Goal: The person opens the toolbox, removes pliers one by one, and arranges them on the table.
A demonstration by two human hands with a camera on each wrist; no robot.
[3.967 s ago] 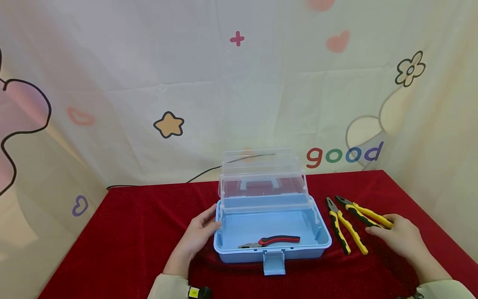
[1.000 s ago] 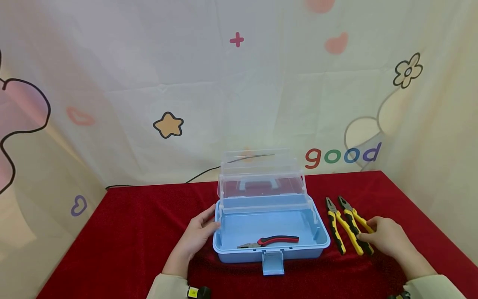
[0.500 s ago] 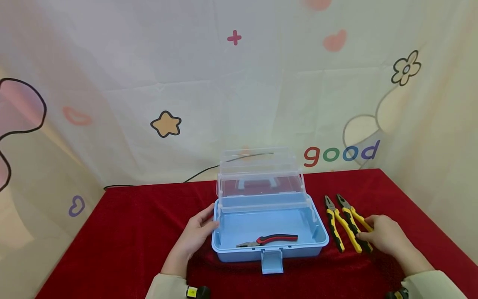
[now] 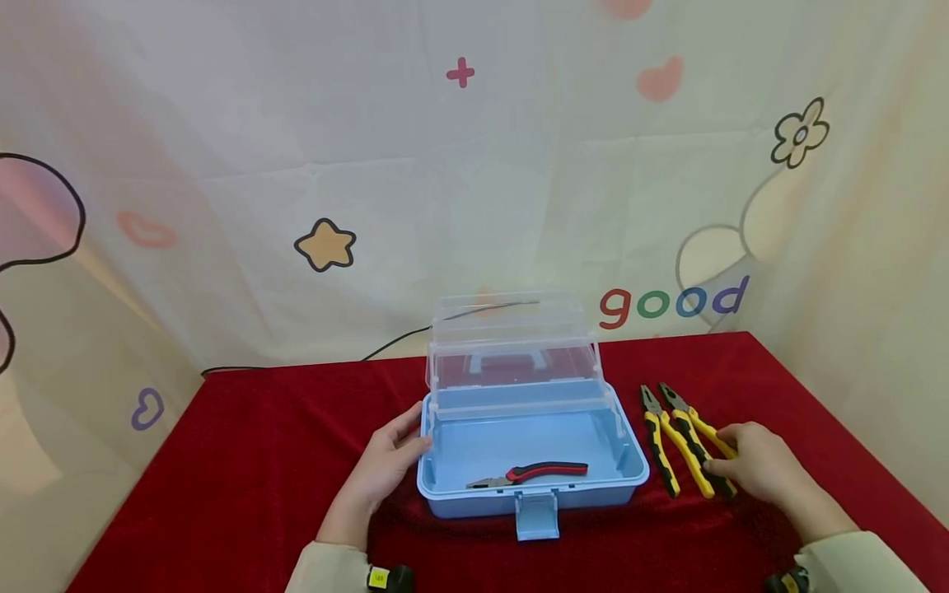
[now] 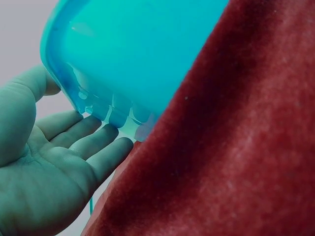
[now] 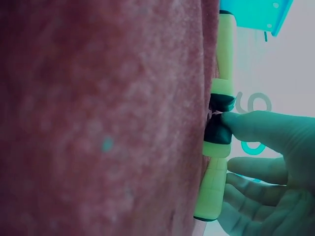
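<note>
Rightmost yellow-black pliers [image 4: 688,428] are seeming weighty. My right hand [image 4: 762,463] is gripping their handles [image 4: 700,449], left hand [image 4: 384,465] relaxed against the toolbox [image 4: 482,504].

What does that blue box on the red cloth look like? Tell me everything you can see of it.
The blue box is roughly rectangular with rounded corners and looks like plastic. Its clear, see-through upper section stands raised toward the back, and a blue latch hangs down at the front. The box sits upright and open on the red cloth. Red-and-black pliers lie inside, near the front wall. The left hand touches its left end.
</note>
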